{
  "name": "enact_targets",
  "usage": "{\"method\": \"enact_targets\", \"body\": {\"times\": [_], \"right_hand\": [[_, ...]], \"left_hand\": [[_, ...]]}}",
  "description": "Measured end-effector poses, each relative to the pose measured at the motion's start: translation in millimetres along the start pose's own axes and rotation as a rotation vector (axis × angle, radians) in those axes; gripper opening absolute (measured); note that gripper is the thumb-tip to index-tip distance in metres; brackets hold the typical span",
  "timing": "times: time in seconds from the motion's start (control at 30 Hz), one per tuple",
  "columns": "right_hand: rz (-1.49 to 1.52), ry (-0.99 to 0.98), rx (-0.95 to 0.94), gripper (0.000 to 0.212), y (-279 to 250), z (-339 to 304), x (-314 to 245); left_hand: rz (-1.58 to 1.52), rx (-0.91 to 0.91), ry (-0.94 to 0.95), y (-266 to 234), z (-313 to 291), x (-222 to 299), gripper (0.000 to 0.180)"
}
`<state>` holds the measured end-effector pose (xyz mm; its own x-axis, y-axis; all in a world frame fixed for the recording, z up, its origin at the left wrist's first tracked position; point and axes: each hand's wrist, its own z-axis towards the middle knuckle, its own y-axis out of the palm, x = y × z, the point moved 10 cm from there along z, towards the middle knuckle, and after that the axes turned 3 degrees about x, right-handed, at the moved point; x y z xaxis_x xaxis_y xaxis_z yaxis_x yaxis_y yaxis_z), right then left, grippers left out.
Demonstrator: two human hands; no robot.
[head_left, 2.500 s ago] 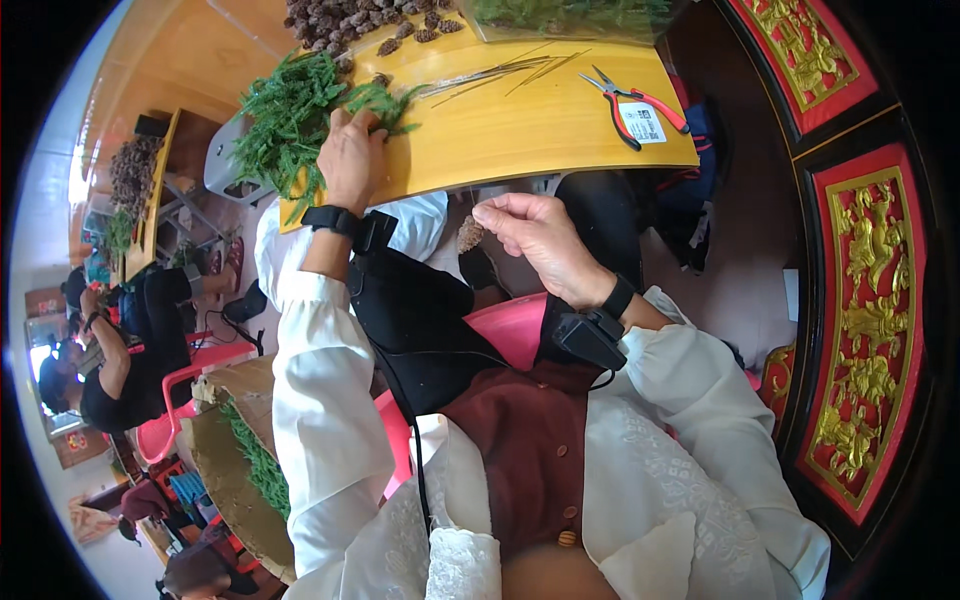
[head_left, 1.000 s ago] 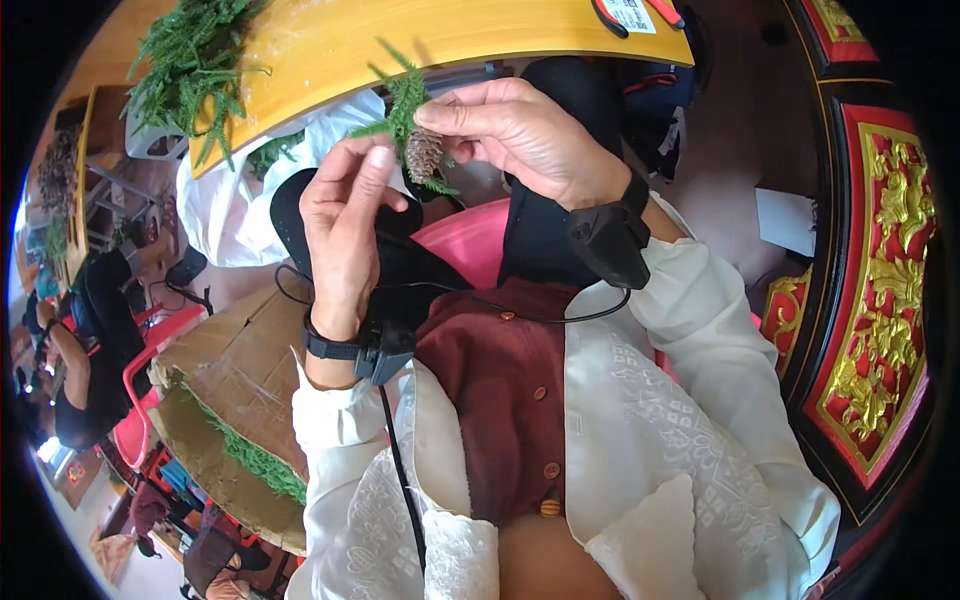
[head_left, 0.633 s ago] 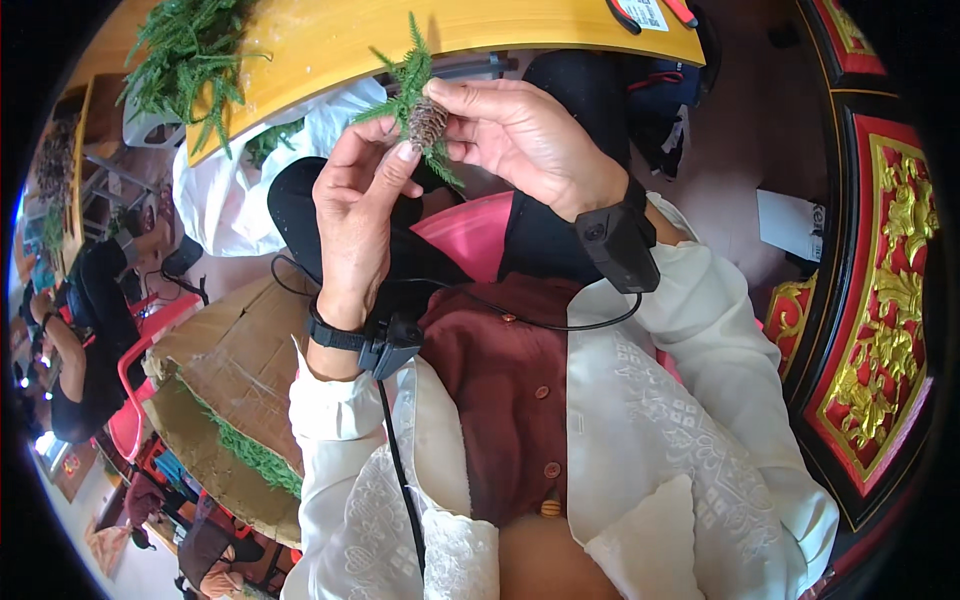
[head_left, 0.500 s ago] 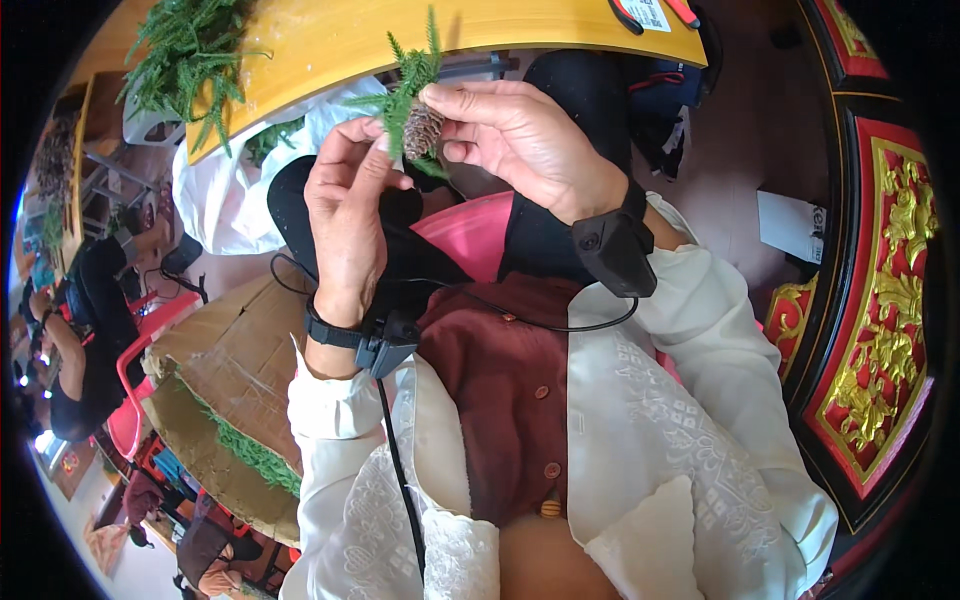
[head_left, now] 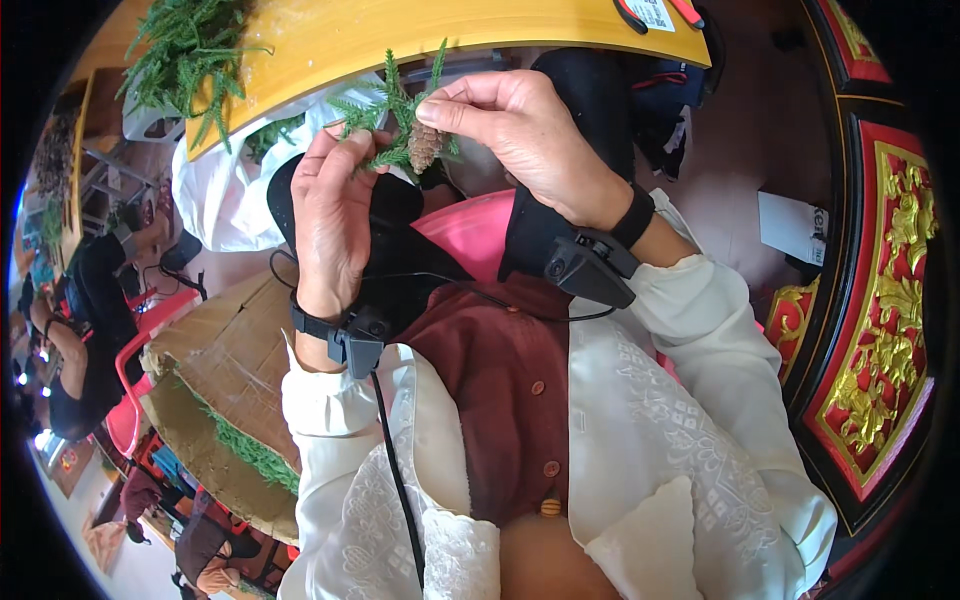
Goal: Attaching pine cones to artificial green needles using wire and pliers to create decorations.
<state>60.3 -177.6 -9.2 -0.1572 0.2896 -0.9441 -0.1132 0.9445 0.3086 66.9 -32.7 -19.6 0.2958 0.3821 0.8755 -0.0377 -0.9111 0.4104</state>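
Above my lap I hold a small green artificial pine sprig (head_left: 392,98) with a brown pine cone (head_left: 425,147) hanging among its needles. My left hand (head_left: 335,195) is closed, thumb and fingers pinching the side needles of the sprig. From the other side my right hand (head_left: 520,130) pinches with thumb and forefinger at the top of the cone, where it meets the sprig. Its thumb covers that joint, so how the two are fastened is hidden. Each wrist wears a black strapped device with a cable.
Ahead is a yellow table (head_left: 330,45) with a heap of green sprigs (head_left: 190,60) and red-handled pliers (head_left: 630,15). A white plastic bag (head_left: 225,200) hangs below its edge. A cardboard box (head_left: 225,350) with greenery is at left; a carved red-gold panel (head_left: 880,320) stands right.
The sprig has turned and its needles are spread wider, with the cone now facing me more. My left hand has shifted slightly left, and my right hand has tilted and risen slightly.
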Motion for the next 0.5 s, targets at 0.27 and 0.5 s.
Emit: {"method": "enact_targets", "body": {"times": [0.27, 0.5], "right_hand": [[-0.461, -0.318, 0.194, 0.014, -11.0, -3.9, -23.4], [-0.702, -0.525, 0.187, 0.011, 3.7, -13.6, -39.2]], "left_hand": [[0.128, 0.096, 0.021, -7.2, 1.1, 0.5, 0.011], [0.232, 0.106, 0.159, -3.4, -2.1, 5.3, 0.015]]}}
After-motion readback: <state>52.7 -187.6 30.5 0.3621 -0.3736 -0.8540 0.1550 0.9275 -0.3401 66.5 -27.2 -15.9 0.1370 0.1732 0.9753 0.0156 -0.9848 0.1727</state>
